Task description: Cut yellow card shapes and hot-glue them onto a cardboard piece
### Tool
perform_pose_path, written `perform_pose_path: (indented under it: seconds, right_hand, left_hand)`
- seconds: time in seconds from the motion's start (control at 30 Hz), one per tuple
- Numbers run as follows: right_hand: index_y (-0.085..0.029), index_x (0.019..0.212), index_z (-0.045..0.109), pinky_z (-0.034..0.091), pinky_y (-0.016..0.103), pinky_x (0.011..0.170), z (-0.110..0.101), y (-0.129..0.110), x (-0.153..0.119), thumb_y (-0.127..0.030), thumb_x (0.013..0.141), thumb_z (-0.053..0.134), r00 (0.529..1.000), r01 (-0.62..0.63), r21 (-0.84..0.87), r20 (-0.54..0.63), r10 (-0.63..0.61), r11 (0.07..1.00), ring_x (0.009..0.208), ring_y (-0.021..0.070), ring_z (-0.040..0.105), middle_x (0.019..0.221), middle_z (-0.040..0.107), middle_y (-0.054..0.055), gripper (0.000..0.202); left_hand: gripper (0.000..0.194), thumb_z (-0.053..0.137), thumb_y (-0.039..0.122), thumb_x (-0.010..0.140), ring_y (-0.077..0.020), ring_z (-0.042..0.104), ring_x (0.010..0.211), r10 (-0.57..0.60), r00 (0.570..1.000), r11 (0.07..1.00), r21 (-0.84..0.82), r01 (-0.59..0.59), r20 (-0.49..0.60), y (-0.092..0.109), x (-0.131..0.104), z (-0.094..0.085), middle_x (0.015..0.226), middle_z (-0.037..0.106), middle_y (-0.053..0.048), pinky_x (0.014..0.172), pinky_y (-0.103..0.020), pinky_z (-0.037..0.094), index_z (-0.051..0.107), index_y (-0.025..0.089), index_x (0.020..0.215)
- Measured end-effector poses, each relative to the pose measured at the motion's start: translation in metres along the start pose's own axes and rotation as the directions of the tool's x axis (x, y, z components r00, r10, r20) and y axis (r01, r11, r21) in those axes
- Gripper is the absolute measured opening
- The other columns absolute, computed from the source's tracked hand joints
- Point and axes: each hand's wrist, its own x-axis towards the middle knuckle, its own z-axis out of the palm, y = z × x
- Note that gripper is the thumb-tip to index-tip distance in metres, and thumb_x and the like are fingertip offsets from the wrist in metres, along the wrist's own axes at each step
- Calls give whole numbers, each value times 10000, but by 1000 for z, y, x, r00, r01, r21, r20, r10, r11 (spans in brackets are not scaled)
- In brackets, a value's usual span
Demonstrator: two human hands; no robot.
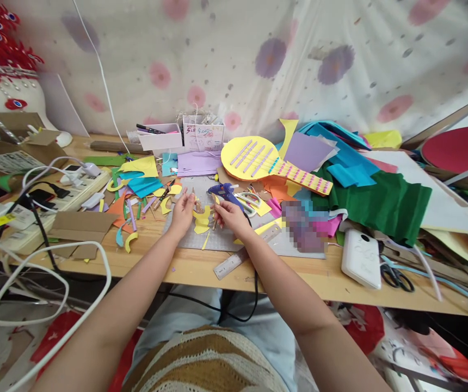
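Both hands are over the cutting mat, above its left part. The left hand is half curled, thumb and fingers near one another; whether it grips anything, I cannot tell. The right hand has thumb and fingers drawn close together with a small yellowish bit at their tips, too small to say if it is pinched. Between the hands, over the mat, is a curved yellow piece; whether it is held or lying there is unclear.

On the mat, just beyond the right hand, lies a blue glue gun, with light-handled scissors beside it. A metal ruler slants across the mat's front edge, and a blurred-out thing covers part of its right end. Behind the mat are a yellow lute-shaped craft with purple strips, light purple paper and a white pen box. Left of the mat, coloured scraps, a piece of brown cardboard and a power strip spread over the tabletop. Right of it lie dark green crinkled paper, a white case and black-handled scissors
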Motion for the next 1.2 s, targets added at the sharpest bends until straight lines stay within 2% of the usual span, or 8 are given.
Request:
perform_pose_path:
  seconds: [0.17, 0.33, 0.43, 0.53, 0.67, 0.9, 1.07, 1.2]
  right_hand:
    - [-175, 747, 545, 418, 199, 383, 5, 1, 2, -414, 731, 594, 1000, 4, 10, 27, -4, 1000, 437, 75, 488, 537, 508, -29, 244]
    - [-186, 906, 467, 431, 206, 404, 5, -2, 0, -449, 748, 553, 1000, 26, 70, -19, -25, 997, 480, 93, 534, 596, 530, -38, 319]
    - [-212, 979, 384, 437, 206, 431, 5, 0, -2, -440, 711, 586, 993, 119, 38, -27, -118, 992, 539, 101, 555, 676, 554, -43, 406]
    - [-206, 910, 415, 426, 205, 475, 6, 4, -3, -363, 694, 596, 980, 192, -140, -21, -197, 971, 555, 91, 530, 677, 539, -46, 322]
    - [-195, 865, 464, 420, 222, 578, 5, 1, -6, -291, 715, 536, 939, 247, -335, -147, -310, 909, 619, 94, 514, 699, 523, -28, 192]
    - [-192, 863, 485, 361, 234, 576, 4, -9, -19, -195, 693, 458, 833, 304, -670, -159, -531, 677, 557, 105, 463, 626, 495, -34, 173]
    - [-195, 762, 503, 337, 241, 575, 16, -11, -16, -162, 684, 442, 823, 243, -792, -137, -552, 560, 578, 124, 483, 599, 507, -21, 103]
    - [-198, 745, 505, 339, 240, 574, 26, -13, -10, -175, 693, 452, 850, 212, -773, -155, -503, 598, 589, 129, 489, 623, 526, -15, 78]
  left_hand:
    - [338, 438, 527, 793, -211, 607, 929, -75, 996, 994, -80, 71, -41, 6, -4, 4, 763, 640, -60, 680, -314, 511, 486, 213, 679]
    - [374, 447, 547, 779, -211, 630, 789, -85, 995, 993, -91, 80, -49, 6, -7, 4, 627, 594, -42, 425, -237, 436, 509, 203, 646]
    - [359, 446, 528, 787, -222, 620, 904, -57, 990, 995, -86, 46, -132, 6, -8, 3, 668, 614, -53, 439, -226, 444, 499, 205, 639]
    - [341, 463, 517, 783, -224, 623, 911, -46, 995, 997, -70, 40, -88, 7, -8, 2, 694, 629, -52, 502, -246, 477, 501, 206, 648]
    - [293, 462, 484, 797, -218, 619, 933, -61, 995, 995, -88, 54, -79, 4, -5, 0, 834, 660, -68, 592, -270, 503, 517, 202, 742]
    - [181, 574, 234, 716, -187, 634, 892, -52, 986, 974, -226, 14, -160, -8, 3, -6, 971, 634, -79, 526, -220, 505, 462, 192, 851]
    - [450, 642, 218, 677, -156, 652, 695, -99, 986, 937, -347, 48, -132, -6, 1, 0, 837, 651, -39, 557, -264, 534, 419, 201, 1068]
    - [401, 714, 277, 611, -172, 654, 701, -196, 981, 873, -453, 178, 9, -3, 0, 11, 789, 668, -62, 598, -277, 535, 541, 143, 947]
